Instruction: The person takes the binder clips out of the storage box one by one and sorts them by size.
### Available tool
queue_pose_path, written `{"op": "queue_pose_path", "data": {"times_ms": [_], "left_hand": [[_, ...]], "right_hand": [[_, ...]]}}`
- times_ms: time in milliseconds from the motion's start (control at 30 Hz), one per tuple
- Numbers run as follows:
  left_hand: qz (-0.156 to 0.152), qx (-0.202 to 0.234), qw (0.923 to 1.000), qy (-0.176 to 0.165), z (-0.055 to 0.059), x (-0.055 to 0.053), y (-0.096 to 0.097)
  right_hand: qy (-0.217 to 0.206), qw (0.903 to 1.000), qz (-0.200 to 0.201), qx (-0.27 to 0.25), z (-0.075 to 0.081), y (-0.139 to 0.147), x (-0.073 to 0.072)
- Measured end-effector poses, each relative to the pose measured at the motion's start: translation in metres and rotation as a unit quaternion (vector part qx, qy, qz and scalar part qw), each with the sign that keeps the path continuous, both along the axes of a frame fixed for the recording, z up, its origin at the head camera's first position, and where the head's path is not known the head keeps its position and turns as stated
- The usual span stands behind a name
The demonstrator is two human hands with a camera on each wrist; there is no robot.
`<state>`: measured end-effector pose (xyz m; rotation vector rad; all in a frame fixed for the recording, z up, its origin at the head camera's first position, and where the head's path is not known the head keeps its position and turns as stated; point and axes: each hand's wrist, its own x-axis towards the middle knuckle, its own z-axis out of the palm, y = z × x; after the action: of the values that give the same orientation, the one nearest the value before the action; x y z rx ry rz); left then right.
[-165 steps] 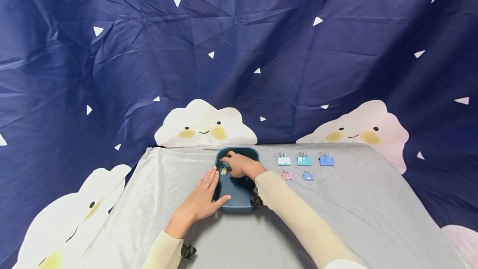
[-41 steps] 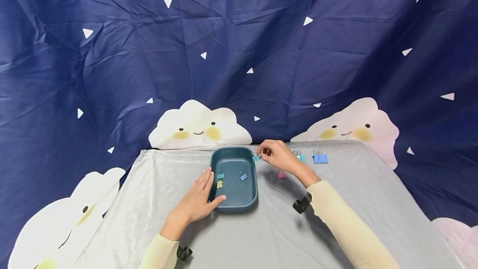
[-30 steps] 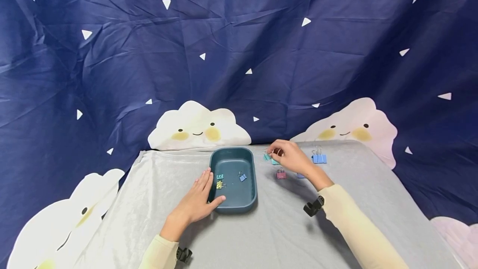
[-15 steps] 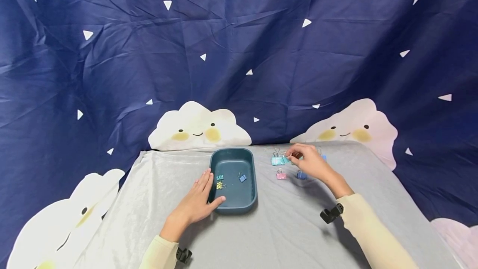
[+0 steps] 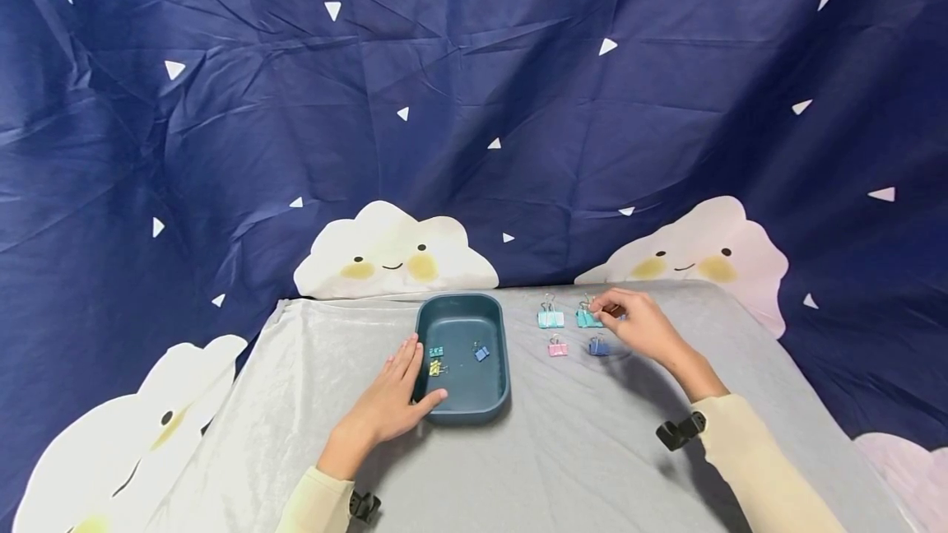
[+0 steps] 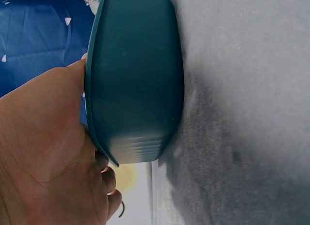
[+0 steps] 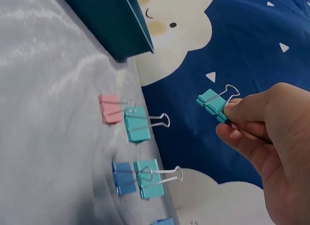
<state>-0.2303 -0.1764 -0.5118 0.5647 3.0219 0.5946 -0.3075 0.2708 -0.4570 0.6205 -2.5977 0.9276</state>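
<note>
My right hand [image 5: 643,326] pinches a teal binder clip [image 7: 212,102] by one end between thumb and fingertips, its wire handle sticking up. It is held over the right side of the table, overlapping the back row of clips in the head view. Below it lie two larger teal binder clips [image 7: 137,124], a pink one [image 5: 558,349] and a blue one [image 5: 598,347]. My left hand [image 5: 387,401] rests along the left rim of a dark teal tray [image 5: 506,352], fingers straight, thumb over the near corner. Inside the tray are small teal [image 5: 436,351], yellow [image 5: 434,368] and blue [image 5: 481,352] clips.
Another blue binder clip [image 7: 163,221] lies at the right end of the back row, mostly hidden by my right hand in the head view. Grey cloth [image 5: 563,451] covers the table. A navy curtain [image 5: 474,171] with clouds hangs behind its far edge.
My right hand has come out of the tray with the teal binder clip and carried it rightward along the back row. My left hand has stayed on the tray's rim.
</note>
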Motion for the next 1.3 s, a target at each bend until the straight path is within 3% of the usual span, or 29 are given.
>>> {"op": "queue_pose_path", "data": {"times_ms": [500, 767, 1300], "left_hand": [[0.0, 0.001, 1.0, -0.006, 0.0, 0.0, 0.0], [-0.001, 0.002, 1.0, -0.007, -0.001, 0.0, -0.001], [-0.004, 0.003, 1.0, -0.001, 0.0, 0.001, -0.001]], "right_hand": [[-0.027, 0.9989, -0.034, -0.015, -0.016, 0.037, 0.008], [-0.002, 0.9991, -0.038, -0.019, -0.028, 0.055, 0.009], [-0.046, 0.995, -0.088, 0.013, -0.052, 0.08, 0.003]]}}
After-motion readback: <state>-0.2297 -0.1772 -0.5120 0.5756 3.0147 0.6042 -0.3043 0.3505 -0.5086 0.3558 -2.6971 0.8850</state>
